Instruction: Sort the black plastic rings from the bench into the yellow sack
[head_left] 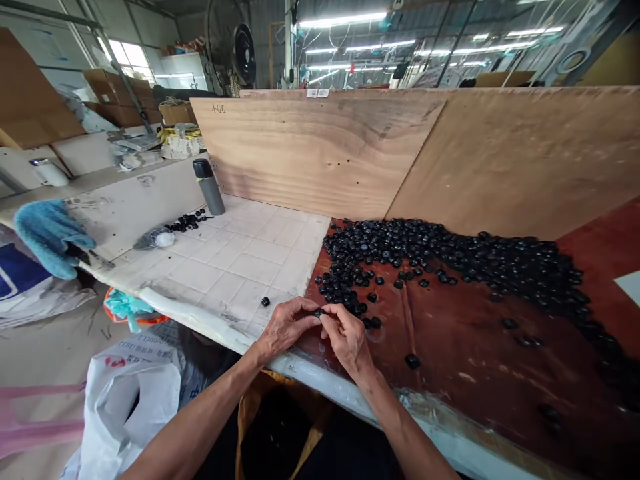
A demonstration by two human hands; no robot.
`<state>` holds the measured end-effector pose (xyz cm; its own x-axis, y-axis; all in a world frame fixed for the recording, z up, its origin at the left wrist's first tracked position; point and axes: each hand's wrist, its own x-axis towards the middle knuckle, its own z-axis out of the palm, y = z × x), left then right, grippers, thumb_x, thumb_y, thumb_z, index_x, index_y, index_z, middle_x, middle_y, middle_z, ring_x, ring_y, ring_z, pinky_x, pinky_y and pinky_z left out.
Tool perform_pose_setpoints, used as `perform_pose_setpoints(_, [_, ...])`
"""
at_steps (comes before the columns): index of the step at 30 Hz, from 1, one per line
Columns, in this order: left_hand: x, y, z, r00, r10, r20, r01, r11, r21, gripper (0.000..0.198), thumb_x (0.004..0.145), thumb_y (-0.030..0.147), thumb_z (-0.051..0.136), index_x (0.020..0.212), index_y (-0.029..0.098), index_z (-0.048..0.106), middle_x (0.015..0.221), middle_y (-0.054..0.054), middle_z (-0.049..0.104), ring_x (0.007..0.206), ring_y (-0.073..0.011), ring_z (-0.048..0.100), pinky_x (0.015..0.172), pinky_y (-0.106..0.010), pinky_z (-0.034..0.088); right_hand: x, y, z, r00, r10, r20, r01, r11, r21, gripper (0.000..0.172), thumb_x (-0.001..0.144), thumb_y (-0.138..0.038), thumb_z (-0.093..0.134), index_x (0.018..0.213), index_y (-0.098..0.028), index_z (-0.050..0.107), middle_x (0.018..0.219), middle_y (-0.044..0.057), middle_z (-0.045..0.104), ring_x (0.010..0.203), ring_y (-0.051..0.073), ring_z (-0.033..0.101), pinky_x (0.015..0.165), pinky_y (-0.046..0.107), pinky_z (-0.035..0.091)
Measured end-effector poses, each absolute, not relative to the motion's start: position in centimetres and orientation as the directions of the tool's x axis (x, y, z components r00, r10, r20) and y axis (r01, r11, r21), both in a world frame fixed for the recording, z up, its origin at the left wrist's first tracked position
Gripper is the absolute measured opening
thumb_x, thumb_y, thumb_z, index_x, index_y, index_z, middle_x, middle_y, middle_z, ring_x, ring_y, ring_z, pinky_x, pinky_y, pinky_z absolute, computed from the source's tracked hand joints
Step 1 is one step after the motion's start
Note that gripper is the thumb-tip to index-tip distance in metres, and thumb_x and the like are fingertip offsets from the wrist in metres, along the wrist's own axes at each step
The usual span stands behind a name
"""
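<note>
Between the fingertips of both hands is a small black plastic piece [318, 313], held above the near edge of the red-brown board. My left hand [289, 325] pinches it from the left with thumb and forefinger. From the right, my right hand [345, 335] pinches the same piece, its other fingers curled in. Fingers cover most of the piece, so its exact kind is unclear. A large heap of similar black pieces [400, 240] spreads along the back and right of the board. One loose piece [265, 302] lies on the white tiled surface, left of my hands.
An upright plywood panel [320, 153] closes off the back. A grey flask [210, 190] stands at the back left, near a plastic bag [154, 238] and several black pieces. A blue towel [53, 233] hangs over the left edge. Below is a white sack [130, 387].
</note>
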<state>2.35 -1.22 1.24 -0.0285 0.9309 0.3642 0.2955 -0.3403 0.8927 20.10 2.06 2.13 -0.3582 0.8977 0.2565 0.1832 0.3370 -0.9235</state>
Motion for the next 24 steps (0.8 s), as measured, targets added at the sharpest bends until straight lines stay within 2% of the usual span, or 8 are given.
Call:
perform_pose_setpoints(3, [2.3,-1.3,1.3,0.045,0.878,0.477,0.379,-0.457,0.805,0.018,0.094,0.032,0.07,0.107,0.019,0.071,0.105,-0.007,0.076,0.099,-0.0196,0.073,0.093,-0.034,0.06,20.2,2.3,1.6,-0.375,0.915,0.148,0.191,0.232,-0.954,0.025,0.097,-0.045,0.055,0.094,-0.022,0.064,0.054,-0.004,0.061,0.052,0.016,0.06,0.059,0.025,0.048])
perform_pose_setpoints(6, [2.6,-1.5,1.4,0.14,0.841,0.523,0.469,-0.521,0.713,0.017,0.099,0.025,0.061,0.111,0.02,0.071,0.113,-0.009,0.074,0.105,-0.0199,0.071,0.097,-0.035,0.058,20.0,2.4,1.6,-0.385,0.923,0.02,0.195,0.103,-0.976,0.038,0.099,-0.051,0.05,0.076,-0.022,0.06,0.046,-0.004,0.055,0.045,0.015,0.054,0.055,0.026,0.045])
perform_pose_setpoints(9, [3.3,-1.7,1.4,0.033,0.904,0.426,0.433,-0.397,0.809,0.016,0.096,0.027,0.064,0.11,0.021,0.07,0.109,-0.008,0.076,0.101,-0.0203,0.073,0.094,-0.036,0.059,19.9,2.1,2.2,-0.35,0.935,0.058,0.177,0.127,-0.976,0.034,0.097,-0.052,0.054,0.081,-0.022,0.06,0.048,-0.005,0.054,0.045,0.015,0.053,0.053,0.025,0.044])
perform_pose_setpoints(12, [3.9,-2.0,1.0,-0.137,0.962,0.234,0.225,-0.2,0.954,0.023,0.091,0.034,0.071,0.108,0.019,0.068,0.099,-0.006,0.077,0.088,-0.0204,0.075,0.083,-0.034,0.062,20.0,1.8,2.8,-0.363,0.915,0.174,0.133,0.236,-0.963,0.025,0.095,-0.045,0.057,0.1,-0.021,0.063,0.058,-0.005,0.06,0.053,0.016,0.059,0.058,0.026,0.047])
perform_pose_setpoints(15, [4.0,-2.4,0.8,-0.166,0.96,0.224,0.24,-0.181,0.954,0.021,0.09,0.034,0.072,0.104,0.019,0.069,0.098,-0.006,0.077,0.089,-0.0209,0.075,0.083,-0.034,0.063,20.1,1.7,2.7,-0.385,0.91,0.153,0.142,0.223,-0.965,0.022,0.095,-0.043,0.056,0.097,-0.022,0.063,0.054,-0.006,0.057,0.049,0.016,0.056,0.055,0.026,0.045])
perform_pose_setpoints(18, [4.0,-2.7,0.7,-0.094,0.909,0.406,0.454,-0.324,0.83,0.012,0.095,0.026,0.066,0.106,0.022,0.07,0.105,-0.005,0.076,0.098,-0.0197,0.073,0.091,-0.035,0.061,20.2,1.9,2.0,-0.394,0.917,0.067,0.114,0.121,-0.986,0.025,0.094,-0.046,0.057,0.091,-0.022,0.062,0.049,-0.007,0.054,0.045,0.016,0.052,0.051,0.026,0.042])
perform_pose_setpoints(20, [4.0,-2.7,0.6,0.001,0.856,0.516,0.542,-0.434,0.719,0.015,0.098,0.02,0.06,0.111,0.023,0.067,0.109,-0.006,0.074,0.101,-0.0183,0.072,0.092,-0.033,0.06,20.2,2.1,1.6,-0.406,0.914,0.019,0.067,0.051,-0.996,0.029,0.093,-0.05,0.058,0.086,-0.022,0.061,0.047,-0.007,0.053,0.043,0.015,0.049,0.05,0.026,0.039])
perform_pose_setpoints(24, [4.2,-2.7,0.3,0.152,0.768,0.622,0.668,-0.544,0.508,0.022,0.1,0.013,0.05,0.116,0.021,0.064,0.113,-0.01,0.072,0.102,-0.0193,0.071,0.09,-0.033,0.061,20.4,2.1,1.5,-0.441,0.894,-0.076,-0.031,-0.1,-0.995,0.036,0.09,-0.054,0.061,0.075,-0.022,0.057,0.044,-0.007,0.049,0.039,0.013,0.044,0.048,0.026,0.038])
